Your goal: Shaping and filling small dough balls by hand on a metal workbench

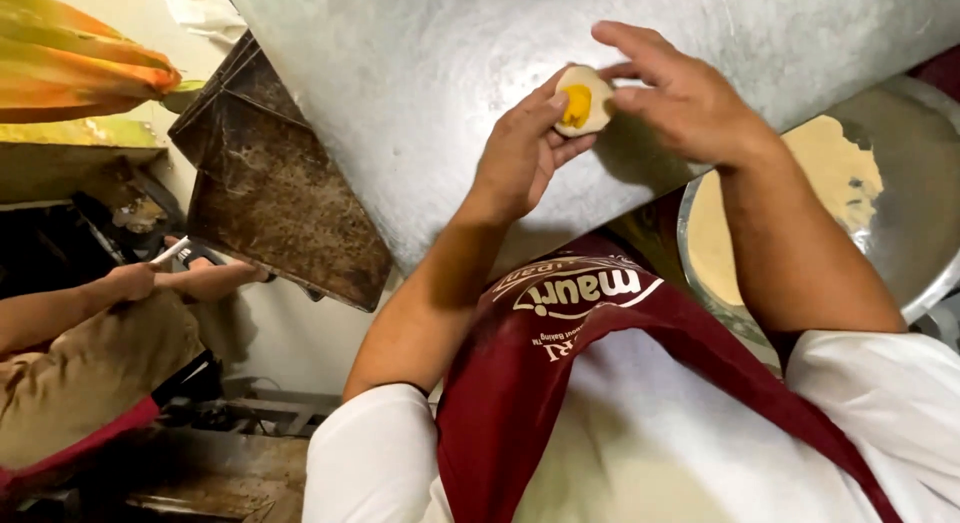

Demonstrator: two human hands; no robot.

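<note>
Apparently hands (600,133) cup dough piece (585,101), yellow filling inside.

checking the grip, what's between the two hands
In the head view, a pale dough piece with yellow filling sits between the left hand and right hand.

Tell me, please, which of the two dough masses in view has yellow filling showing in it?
The small dough piece held between the left hand and right hand; the big dough mass in the metal bowl is plain.
</note>
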